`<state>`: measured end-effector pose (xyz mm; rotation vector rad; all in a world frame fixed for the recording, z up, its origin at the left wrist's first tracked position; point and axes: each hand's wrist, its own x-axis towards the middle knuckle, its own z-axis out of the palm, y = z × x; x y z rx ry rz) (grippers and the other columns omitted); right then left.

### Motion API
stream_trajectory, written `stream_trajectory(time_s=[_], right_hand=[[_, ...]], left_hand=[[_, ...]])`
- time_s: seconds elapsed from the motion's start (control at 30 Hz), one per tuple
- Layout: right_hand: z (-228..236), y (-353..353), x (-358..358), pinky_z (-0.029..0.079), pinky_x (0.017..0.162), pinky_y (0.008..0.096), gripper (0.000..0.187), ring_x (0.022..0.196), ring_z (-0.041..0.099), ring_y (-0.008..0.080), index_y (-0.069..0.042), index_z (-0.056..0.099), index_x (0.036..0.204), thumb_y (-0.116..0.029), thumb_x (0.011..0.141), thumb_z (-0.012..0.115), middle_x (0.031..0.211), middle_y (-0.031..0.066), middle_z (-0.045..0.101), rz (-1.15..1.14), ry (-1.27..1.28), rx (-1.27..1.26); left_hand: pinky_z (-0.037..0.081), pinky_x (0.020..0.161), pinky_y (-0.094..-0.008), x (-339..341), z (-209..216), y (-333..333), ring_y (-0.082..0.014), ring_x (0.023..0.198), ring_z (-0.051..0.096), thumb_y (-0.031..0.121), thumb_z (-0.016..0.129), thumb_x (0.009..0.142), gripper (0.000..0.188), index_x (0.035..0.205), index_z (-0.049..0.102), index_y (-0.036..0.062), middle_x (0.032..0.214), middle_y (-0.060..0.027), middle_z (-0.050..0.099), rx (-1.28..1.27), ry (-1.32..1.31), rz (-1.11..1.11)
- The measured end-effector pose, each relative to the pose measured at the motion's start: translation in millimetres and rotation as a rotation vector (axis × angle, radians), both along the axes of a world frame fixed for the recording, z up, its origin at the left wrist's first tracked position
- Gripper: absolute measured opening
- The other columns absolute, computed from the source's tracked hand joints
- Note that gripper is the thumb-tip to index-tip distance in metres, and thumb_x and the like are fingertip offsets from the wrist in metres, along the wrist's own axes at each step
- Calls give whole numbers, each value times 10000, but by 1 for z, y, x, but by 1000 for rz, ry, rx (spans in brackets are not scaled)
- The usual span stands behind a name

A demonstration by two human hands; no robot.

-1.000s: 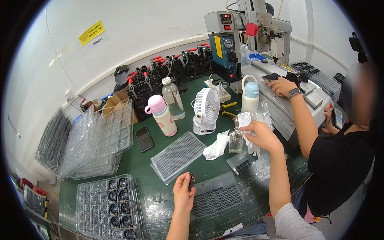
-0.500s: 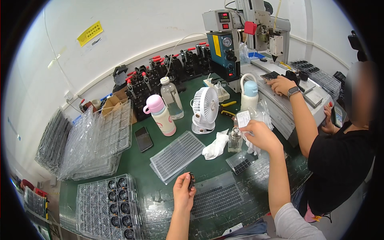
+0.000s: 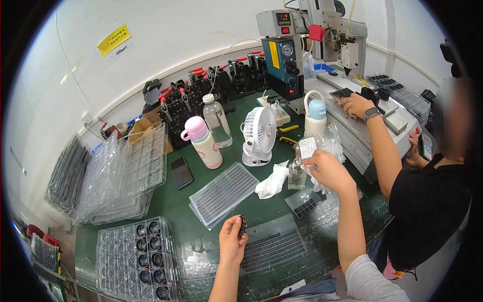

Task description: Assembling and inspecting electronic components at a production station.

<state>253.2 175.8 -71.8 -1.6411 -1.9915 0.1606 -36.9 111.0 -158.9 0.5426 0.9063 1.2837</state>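
Near the front middle of the table, my left hand pinches a small round black part with orange bits, held edge-on. My right hand reaches over a small clear glass bottle. Its fingers are closed beside the bottle's neck, and whatever sits between them is hidden. Below the hands lies a clear sheet with rows of small dark pieces. A clear tray at front left holds several round black parts like the one in my left hand.
White cloth, a white fan, a pink-lidded bottle, a clear water bottle and a phone stand or lie mid-table. Stacked clear trays fill the left. At right, a co-worker's hand touches a machine bed.
Both hands keep nearly the same places and grips. The whole view has shifted very slightly, and the part in my left hand looks a little turned.
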Motion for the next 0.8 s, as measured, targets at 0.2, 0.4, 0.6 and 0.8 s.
stream_trajectory(time_s=[0.2, 0.4, 0.6, 0.8], right_hand=[[3, -3, 1, 469, 774, 382, 268, 845, 594, 340, -43, 691, 963, 13, 726, 580, 880, 183, 598, 2, 15, -22], [-1, -1, -1, 468, 776, 384, 273, 845, 593, 342, -37, 689, 963, 22, 725, 568, 881, 183, 598, -3, 9, -8], [1, -2, 0, 465, 792, 385, 259, 858, 590, 337, -33, 689, 948, 22, 728, 564, 881, 177, 600, -11, 1, -16], [1, -2, -1, 466, 789, 386, 256, 861, 593, 340, -35, 693, 945, 11, 724, 574, 888, 181, 601, -7, -23, -13]], left_hand=[[313, 422, -167, 1, -2, -1, -43, 539, 447, 167, 543, 931, 163, 1018, 549, 29, 762, -19, 549, 4, 11, -12], [316, 422, -169, 1, -3, -1, -45, 539, 448, 166, 547, 929, 163, 1019, 550, 31, 762, -20, 551, -5, 14, -4], [317, 422, -169, 3, -2, -1, -48, 538, 446, 160, 545, 929, 159, 1020, 552, 29, 764, -23, 553, -6, 15, -8], [324, 422, -168, 2, -4, 0, -52, 505, 421, 137, 566, 918, 130, 1005, 563, 41, 796, -13, 566, -17, -1, -1]])
